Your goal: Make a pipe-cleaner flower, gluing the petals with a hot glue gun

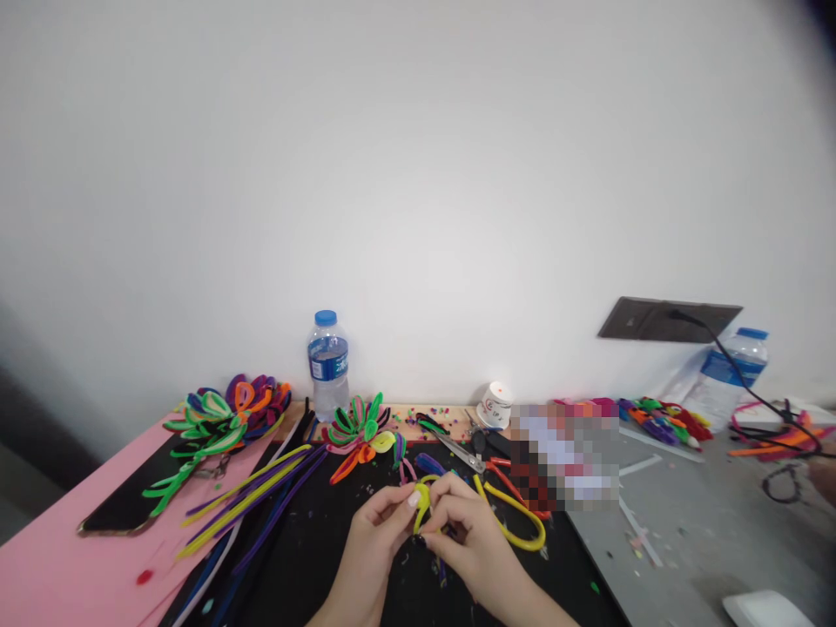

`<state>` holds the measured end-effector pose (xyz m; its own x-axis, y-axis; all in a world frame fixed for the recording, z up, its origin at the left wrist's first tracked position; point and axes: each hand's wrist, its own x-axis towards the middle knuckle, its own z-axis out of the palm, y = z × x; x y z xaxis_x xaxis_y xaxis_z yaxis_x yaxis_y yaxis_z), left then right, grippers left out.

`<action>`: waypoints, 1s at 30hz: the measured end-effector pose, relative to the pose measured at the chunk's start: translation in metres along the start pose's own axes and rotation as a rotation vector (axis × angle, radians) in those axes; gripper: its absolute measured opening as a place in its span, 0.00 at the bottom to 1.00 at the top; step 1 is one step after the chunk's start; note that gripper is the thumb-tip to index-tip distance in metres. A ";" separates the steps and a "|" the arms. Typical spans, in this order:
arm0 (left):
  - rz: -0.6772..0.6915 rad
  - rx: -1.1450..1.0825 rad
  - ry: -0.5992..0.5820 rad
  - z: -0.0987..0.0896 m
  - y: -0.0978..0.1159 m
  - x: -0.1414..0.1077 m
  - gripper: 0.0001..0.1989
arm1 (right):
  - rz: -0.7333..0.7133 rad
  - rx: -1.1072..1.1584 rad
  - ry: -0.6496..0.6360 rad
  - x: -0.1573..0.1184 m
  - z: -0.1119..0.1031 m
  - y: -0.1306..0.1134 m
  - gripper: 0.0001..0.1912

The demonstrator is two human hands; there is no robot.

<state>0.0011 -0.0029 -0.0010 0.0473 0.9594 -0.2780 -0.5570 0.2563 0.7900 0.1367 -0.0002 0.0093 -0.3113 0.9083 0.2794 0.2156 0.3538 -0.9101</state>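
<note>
A yellow pipe cleaner (pixel 423 498) is pinched between both hands above the black work surface (pixel 353 557), bent into a small loop. My left hand (pixel 379 531) grips it with thumb and fingers from the left. From the right, my right hand (pixel 467 531) has its thumb and fingertips closed on the same piece. Just behind the hands stands a multicoloured pipe-cleaner flower (pixel 363 431). To the right of my right hand lies another length of yellow pipe cleaner (pixel 522 540) in a wide curve. Scissors (pixel 462 455) rest beyond the hands.
Loose yellow and purple pipe cleaners (pixel 254 496) lie at left, near a phone (pixel 124 505) and more pipe-cleaner flowers (pixel 228 414). A water bottle (pixel 328 366) and a paper cup (pixel 495 406) stand by the wall. At right, a cable (pixel 724 357) crosses before a second bottle (pixel 728 379).
</note>
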 end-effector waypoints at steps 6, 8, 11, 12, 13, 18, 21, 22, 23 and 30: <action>-0.014 0.009 0.003 0.001 0.000 -0.001 0.12 | -0.013 -0.002 0.000 0.001 -0.003 -0.002 0.08; -0.016 0.023 0.001 0.000 0.000 -0.002 0.13 | -0.016 -0.007 -0.003 0.001 -0.005 -0.003 0.08; -0.020 0.033 0.002 -0.001 0.000 -0.001 0.13 | -0.020 -0.016 -0.004 0.002 -0.008 -0.004 0.08; -0.021 0.030 0.005 -0.001 0.000 -0.001 0.13 | -0.021 -0.020 -0.004 0.003 -0.008 -0.004 0.08; -0.021 0.024 0.008 -0.001 0.000 0.000 0.12 | -0.021 -0.026 -0.004 0.003 -0.008 -0.003 0.08; -0.014 0.008 0.024 0.001 0.001 -0.001 0.11 | -0.019 -0.048 -0.012 0.004 -0.009 -0.001 0.07; -0.002 0.037 0.046 0.000 0.002 -0.001 0.10 | -0.013 -0.052 -0.013 0.003 -0.010 0.002 0.07; 0.002 0.049 0.055 0.000 0.002 -0.001 0.10 | -0.012 -0.053 -0.015 0.003 -0.010 0.002 0.07; 0.007 0.058 0.062 0.000 0.002 0.000 0.10 | -0.012 -0.053 -0.017 0.003 -0.010 0.002 0.07; 0.023 0.038 0.053 -0.005 0.001 0.002 0.10 | -0.001 -0.057 -0.009 0.004 -0.012 0.004 0.08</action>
<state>-0.0035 -0.0009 -0.0039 -0.0099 0.9578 -0.2872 -0.5258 0.2393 0.8162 0.1474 0.0070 0.0106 -0.3193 0.9062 0.2770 0.2676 0.3667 -0.8910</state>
